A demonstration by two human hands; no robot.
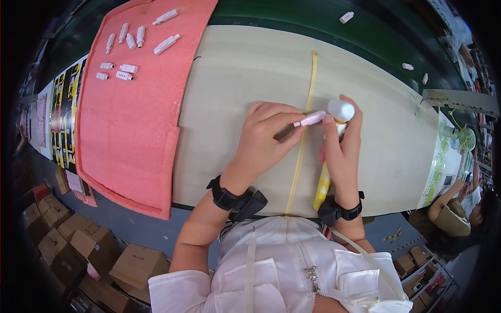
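Both my hands meet over the grey mat. My left hand (267,131) pinches a small pale pink, elongated plastic piece (313,118) between thumb and fingers. It is tilted, its far end reaching my right thumb. My right hand (345,148) is wrapped round an object with a rounded white top (342,110) and a long yellow lower part (322,189) that slants down toward me. What kind of thing this is I cannot tell, and my fingers cover its middle.
A pink foam pad (130,130) on the left bears several small white-and-pink pieces (140,36). More pieces (346,17) lie on the green surface beyond the mat (235,68). A yellow strip (308,104) crosses the mat. Cardboard boxes (94,237) stand lower left; another person (452,211) sits at right.
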